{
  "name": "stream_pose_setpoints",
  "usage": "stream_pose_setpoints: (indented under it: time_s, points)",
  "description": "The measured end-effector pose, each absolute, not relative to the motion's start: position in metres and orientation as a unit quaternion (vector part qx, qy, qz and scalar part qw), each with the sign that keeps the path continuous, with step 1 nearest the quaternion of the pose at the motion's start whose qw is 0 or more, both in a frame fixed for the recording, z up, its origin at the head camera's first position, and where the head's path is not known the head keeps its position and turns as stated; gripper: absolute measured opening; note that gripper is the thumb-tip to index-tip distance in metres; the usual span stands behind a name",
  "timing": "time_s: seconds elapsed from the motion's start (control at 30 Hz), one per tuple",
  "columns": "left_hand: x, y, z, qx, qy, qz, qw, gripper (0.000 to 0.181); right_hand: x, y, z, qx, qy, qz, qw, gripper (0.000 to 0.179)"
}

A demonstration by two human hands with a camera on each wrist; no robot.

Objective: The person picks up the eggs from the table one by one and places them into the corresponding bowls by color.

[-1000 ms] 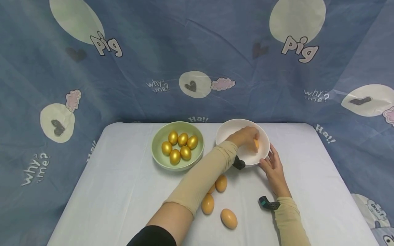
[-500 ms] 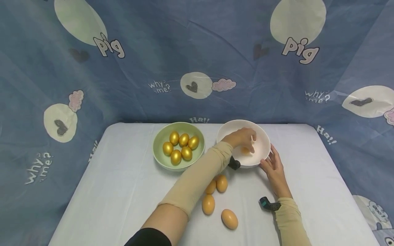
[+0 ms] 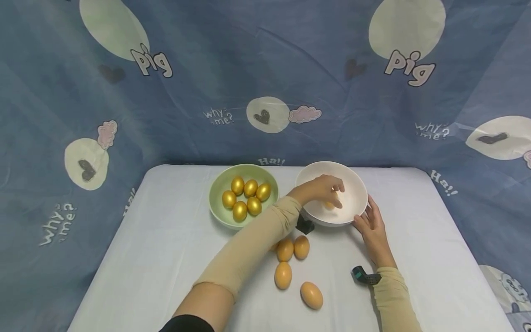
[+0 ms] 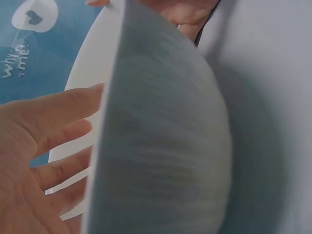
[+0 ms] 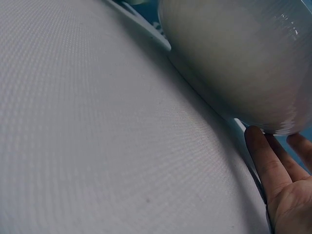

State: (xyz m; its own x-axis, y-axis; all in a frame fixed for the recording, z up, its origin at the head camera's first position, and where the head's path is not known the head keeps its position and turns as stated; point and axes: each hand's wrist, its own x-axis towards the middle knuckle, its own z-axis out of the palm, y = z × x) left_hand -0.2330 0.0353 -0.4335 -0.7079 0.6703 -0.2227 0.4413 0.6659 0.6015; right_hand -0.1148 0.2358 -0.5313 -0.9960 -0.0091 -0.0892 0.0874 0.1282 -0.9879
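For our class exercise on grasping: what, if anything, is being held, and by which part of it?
Nothing is plainly held: the left hand spreads empty over the white bowl; the right hand touches its outer wall at the near right.

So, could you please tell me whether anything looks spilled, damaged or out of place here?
Nothing stands out: no spill shows, the white bowl and green bowl look intact, and the loose brown eggs on the table show no visible cracks.
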Motion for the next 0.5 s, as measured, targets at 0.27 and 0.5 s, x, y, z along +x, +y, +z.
stream_pose_setpoints:
  time_s: [0.27, 0.5]
  points:
    - [-0.221, 0.018, -0.441, 0.336, 0.878, 0.298, 0.167, 0.048, -0.114, 0.236, -0.531, 0.03, 0.753, -0.656, 0.038, 0.081]
    - [-0.19, -0.009, -0.431, 0.326, 0.842, 0.412, 0.121, 0.047, -0.114, 0.234, -0.53, 0.02, 0.752, -0.659, 0.029, 0.08]
